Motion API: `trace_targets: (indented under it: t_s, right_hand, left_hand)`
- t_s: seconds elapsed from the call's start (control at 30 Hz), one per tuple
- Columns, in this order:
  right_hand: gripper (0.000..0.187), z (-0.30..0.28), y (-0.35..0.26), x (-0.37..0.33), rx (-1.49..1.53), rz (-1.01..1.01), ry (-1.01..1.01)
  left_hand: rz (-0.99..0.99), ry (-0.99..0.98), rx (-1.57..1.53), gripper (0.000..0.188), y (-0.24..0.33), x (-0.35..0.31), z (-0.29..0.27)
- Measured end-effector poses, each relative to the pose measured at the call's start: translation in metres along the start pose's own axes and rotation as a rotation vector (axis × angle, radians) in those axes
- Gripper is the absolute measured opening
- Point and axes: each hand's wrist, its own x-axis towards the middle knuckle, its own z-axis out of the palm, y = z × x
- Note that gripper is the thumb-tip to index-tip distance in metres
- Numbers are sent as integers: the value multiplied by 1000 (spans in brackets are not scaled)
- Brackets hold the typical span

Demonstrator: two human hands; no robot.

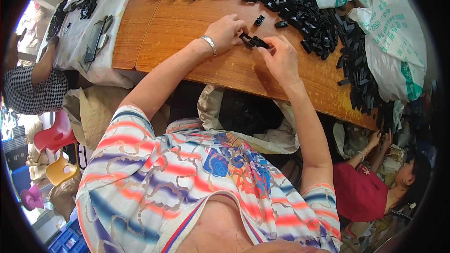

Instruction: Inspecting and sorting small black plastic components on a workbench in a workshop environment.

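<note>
Over at the far left of the wooden counter (187, 28), beyond its edge, a white cloth (70, 33) carries a dark flat tool and a few black bits, and a person in a checked top (28, 93) sits beside it. Nearer the counter's middle, my left hand (226, 32), with a silver bracelet (209, 44) at the wrist, is curled narrow, its fingertips pinching one end of a small black plastic piece (253, 41). My right hand (280, 58) meets it from the other side, fingers closed on the same piece, so both hold it just above the counter. To do this well, I judge I should keep the parts lined up squarely and press evenly with my thumbs, not twisting. Two loose black pieces (259, 20) lie just past my fingers. Along the counter's far and right edges runs the heap of black parts (318, 23), against white sacks (393, 42). Below the counter's right corner another person in red (361, 192) works.
</note>
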Motion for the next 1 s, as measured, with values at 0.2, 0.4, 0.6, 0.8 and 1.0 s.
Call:
trace_targets:
  t_s: [0.2, 0.4, 0.6, 0.8, 1.0]
  right_hand:
    - [22, 29, 7, 21, -78, -115, 58]
    - [16, 29, -4, 21, -363, -267, -27]
    - [18, 39, -3, 14, -677, -426, -40]
    - [22, 47, -11, 12, -913, -452, -62]
    - [29, 45, -12, 14, -882, -412, -121]
  left_hand:
    - [-69, -21, -118, 24, -6, 3, 7]
    - [-71, 9, -185, 23, -10, 1, 9]
    - [-97, -20, -163, 26, -5, 5, 6]
    - [-164, -152, -313, 27, -9, 9, 1]
    - [-241, -145, -275, 26, -20, 19, 4]
